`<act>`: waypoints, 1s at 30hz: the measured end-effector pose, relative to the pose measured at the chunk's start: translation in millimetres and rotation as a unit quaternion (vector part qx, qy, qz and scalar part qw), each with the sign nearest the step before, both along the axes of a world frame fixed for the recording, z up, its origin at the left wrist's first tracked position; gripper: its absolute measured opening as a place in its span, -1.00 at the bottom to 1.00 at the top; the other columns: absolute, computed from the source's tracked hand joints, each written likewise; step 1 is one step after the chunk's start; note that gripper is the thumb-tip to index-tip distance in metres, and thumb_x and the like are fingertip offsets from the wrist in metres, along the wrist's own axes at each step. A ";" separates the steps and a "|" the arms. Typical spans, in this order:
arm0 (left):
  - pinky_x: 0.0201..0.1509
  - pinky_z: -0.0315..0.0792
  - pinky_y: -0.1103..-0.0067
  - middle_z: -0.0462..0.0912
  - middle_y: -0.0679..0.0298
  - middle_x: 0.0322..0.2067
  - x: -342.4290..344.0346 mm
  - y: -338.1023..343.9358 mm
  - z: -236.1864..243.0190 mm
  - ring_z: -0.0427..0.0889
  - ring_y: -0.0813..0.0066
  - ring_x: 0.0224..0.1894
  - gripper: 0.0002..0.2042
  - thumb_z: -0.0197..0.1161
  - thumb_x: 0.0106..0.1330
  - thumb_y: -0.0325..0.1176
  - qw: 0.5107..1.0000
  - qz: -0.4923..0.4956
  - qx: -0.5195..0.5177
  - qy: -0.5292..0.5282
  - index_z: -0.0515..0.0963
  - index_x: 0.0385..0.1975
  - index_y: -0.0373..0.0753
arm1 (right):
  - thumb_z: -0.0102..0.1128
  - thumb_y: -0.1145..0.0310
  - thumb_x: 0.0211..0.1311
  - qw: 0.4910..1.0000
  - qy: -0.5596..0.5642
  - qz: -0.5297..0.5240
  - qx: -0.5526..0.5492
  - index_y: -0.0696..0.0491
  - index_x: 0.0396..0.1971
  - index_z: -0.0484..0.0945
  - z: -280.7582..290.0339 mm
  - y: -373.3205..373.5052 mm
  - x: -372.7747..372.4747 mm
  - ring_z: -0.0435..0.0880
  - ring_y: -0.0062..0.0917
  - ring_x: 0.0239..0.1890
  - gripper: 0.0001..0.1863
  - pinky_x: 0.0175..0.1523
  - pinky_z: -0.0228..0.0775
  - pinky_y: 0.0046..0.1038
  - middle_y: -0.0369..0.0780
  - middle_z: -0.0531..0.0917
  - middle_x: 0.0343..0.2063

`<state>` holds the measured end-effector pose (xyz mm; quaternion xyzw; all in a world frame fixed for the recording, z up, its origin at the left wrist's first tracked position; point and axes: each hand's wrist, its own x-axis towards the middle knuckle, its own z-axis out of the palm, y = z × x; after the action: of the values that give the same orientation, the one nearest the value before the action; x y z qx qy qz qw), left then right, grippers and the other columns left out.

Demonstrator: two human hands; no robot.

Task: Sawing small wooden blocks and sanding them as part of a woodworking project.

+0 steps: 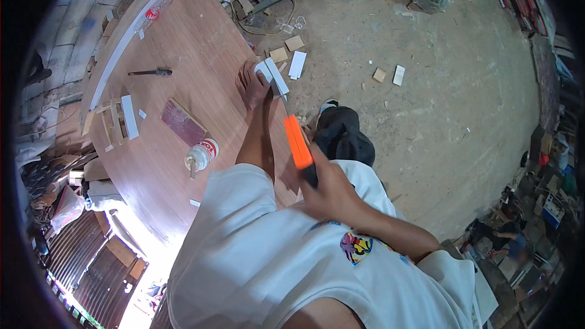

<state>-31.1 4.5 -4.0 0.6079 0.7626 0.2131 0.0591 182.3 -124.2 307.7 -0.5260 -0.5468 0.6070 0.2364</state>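
Note:
My right hand is closed around the orange and black handle of a hand saw. The saw's narrow blade reaches up to a white board lying at the table's right edge, partly overhanging it. My left hand rests beside this board, fingers spread on the table and the thumb side against the board. Where exactly the blade meets the board is too small to tell. To the left of my left forearm stand a white jar with a stick in its mouth and a reddish-brown block.
On the wooden table lie a dark drill-like tool, a small wooden frame, a white strip and a plastic bottle. Offcuts lie on the floor by the table. My shoe is near the table edge. Clutter lines the right wall.

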 end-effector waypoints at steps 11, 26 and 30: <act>0.34 -0.02 0.16 0.35 0.25 0.20 1.4 0.1 2.6 0.21 0.25 0.32 -0.64 -0.05 0.33 -0.21 1.000 0.014 0.017 -0.015 0.35 0.10 -0.07 | 0.08 0.57 -0.01 0.999 0.012 -0.031 0.015 0.20 -0.05 0.36 -57.4 7.0 -15.4 0.56 -0.32 -0.53 -0.57 -0.34 0.37 -0.39 -0.06 0.50 -0.58; 0.39 -0.10 0.18 0.30 0.24 0.23 2.2 -0.8 0.7 0.15 0.27 0.35 -0.63 -0.10 0.34 -0.22 1.000 0.010 0.004 -0.021 0.34 0.11 -0.10 | 0.10 0.57 0.02 0.999 -0.025 -0.018 -0.045 0.20 -0.17 0.38 -50.6 10.2 -4.3 0.60 -0.16 -0.46 -0.69 -0.31 0.39 -0.36 0.02 0.55 -0.51; 0.41 -0.13 0.21 0.27 0.21 0.25 5.2 -2.5 8.8 0.12 0.28 0.36 -0.63 -0.10 0.35 -0.25 0.998 0.012 -0.016 -0.057 0.30 0.14 -0.12 | 0.08 0.56 0.01 0.998 0.028 -0.026 0.054 0.21 -0.25 0.39 -113.0 31.5 -29.4 0.51 -0.27 -0.56 -0.75 -0.37 0.36 -0.36 -0.02 0.50 -0.59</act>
<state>-25.9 2.0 4.8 0.5844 0.7686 0.2357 0.1099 152.9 -92.7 194.7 -0.5097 -0.5581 0.5846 0.2950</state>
